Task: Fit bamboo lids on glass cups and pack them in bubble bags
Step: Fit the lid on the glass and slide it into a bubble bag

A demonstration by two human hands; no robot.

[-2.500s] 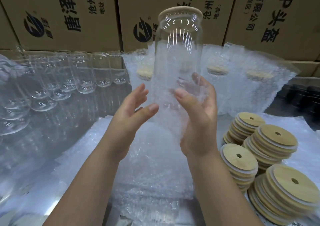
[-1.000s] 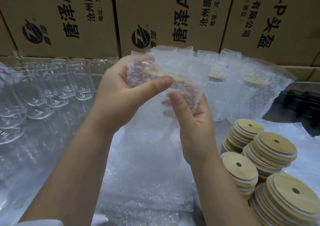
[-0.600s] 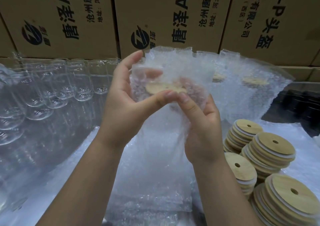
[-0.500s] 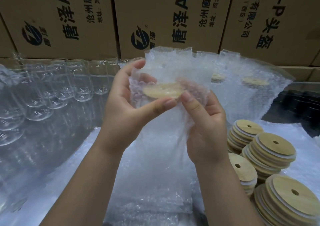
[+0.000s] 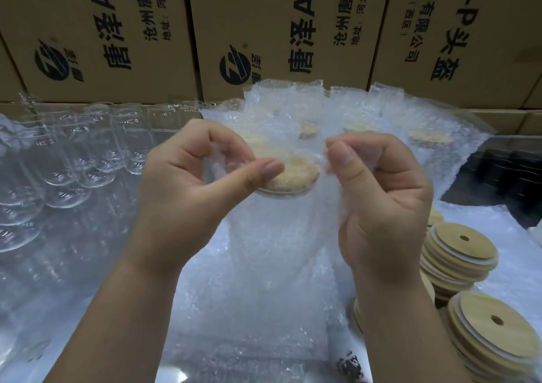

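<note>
Above bench, left hand [image 5: 187,195] and right hand [image 5: 381,204] each pinch bubble bag [image 5: 281,236] mouth over lidded cup [image 5: 289,174].

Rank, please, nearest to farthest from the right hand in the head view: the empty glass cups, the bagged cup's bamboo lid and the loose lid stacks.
1. Bagged cup's bamboo lid: left of the right hand.
2. Loose lid stacks: right of its wrist.
3. Empty glass cups: far left.

Bagged glass cup [image 5: 278,236] upright at frame center, bamboo lid [image 5: 293,174] fitted on top, clear bubble bag [image 5: 281,113] mouth standing above it.
</note>
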